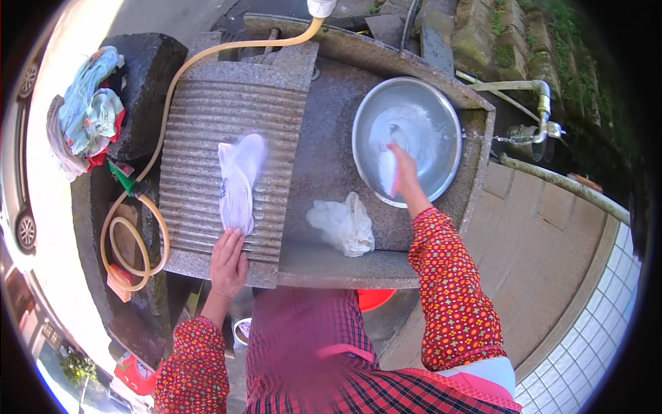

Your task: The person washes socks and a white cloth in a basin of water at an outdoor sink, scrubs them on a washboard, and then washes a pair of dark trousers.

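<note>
A pale, wet sock [239, 181] lies lengthwise on the ribbed stone washboard [194, 129]. The fingers of my left hand [229, 261] lie flat over the sock's near end, holding it against the ridges, with the thumb off to the side. My right hand [406, 173] grips what looks like a white and pink scrubbing brush [388, 171], partly hidden by the hand, over the near left part of a round metal basin [450, 181]. Cloudy water [419, 129] stands in the basin. Nearer me, a crumpled whitish cloth [344, 222] rests on the stone sink floor.
From a tap [543, 129] at right, water runs toward the basin. A tan hose [176, 77] with a green nozzle [121, 178] curves around the washboard's left side. Several garments [93, 108] are heaped on a dark stone block [150, 88]. A red basin [375, 299] shows below the sink's front edge.
</note>
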{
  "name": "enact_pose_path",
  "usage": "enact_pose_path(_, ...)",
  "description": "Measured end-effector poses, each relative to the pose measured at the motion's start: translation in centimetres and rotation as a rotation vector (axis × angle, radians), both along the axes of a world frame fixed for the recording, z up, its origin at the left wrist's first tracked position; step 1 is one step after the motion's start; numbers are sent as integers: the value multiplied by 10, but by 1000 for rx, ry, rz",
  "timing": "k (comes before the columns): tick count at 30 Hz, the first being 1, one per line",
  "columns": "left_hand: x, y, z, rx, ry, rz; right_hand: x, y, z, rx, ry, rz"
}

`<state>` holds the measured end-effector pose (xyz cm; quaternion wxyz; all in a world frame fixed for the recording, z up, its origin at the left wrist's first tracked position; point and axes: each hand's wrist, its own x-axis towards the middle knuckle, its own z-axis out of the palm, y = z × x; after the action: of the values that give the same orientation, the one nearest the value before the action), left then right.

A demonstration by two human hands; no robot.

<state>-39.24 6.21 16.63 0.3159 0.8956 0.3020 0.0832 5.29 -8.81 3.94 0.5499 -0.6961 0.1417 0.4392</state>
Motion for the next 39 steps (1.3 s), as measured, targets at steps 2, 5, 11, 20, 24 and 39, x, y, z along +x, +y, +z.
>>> enact_pose_path(2,10,9,4,13,-34,40,44,-65,-24,-56,142,-196)
enact_pose_path(5,38,43,-1,167,-54,143,67,-80,-51,-176,7,-111)
enact_pose_path(11,90,91,-22,293,23,429,-22,55,-12,365,663,334)
enact_pose_path(20,93,82,-44,162,-16,541,-142,158,189,327,-228,812)
enact_pose_path(24,111,70,-15,270,-27,211,-128,131,132,428,-436,541)
enact_pose_path(39,13,-12,-9,72,9,2,-198,253,56,353,-1706,1130)
